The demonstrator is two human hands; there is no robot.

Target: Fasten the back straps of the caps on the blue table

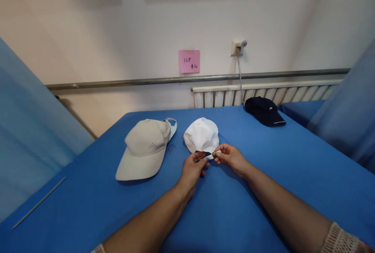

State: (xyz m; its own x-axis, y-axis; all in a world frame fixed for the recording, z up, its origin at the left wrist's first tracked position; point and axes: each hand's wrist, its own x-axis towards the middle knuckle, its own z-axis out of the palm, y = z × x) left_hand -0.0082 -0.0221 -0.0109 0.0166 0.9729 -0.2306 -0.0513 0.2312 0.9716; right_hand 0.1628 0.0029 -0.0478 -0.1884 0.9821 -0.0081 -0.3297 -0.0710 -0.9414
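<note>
A white cap (pixel 201 133) lies on the blue-covered table with its back strap toward me. My left hand (pixel 193 169) pinches the strap (pixel 209 157) from the left side. From the right, my right hand (pixel 231 159) grips the strap's other part at a small brassy buckle (pixel 214 154). The fingers of both hands are closed and nearly meet in front of the cap. How far the strap runs through the buckle is too small to make out. The cap's brim is hidden behind the crown.
Left of the white cap sits a beige cap (pixel 148 139), brim toward me. A black cap (pixel 262 108) rests at the far right edge. A thin stick (pixel 39 202) lies front left. Behind the table (pixel 117 214) are a radiator (pixel 216 98), a rail and a plugged-in cord.
</note>
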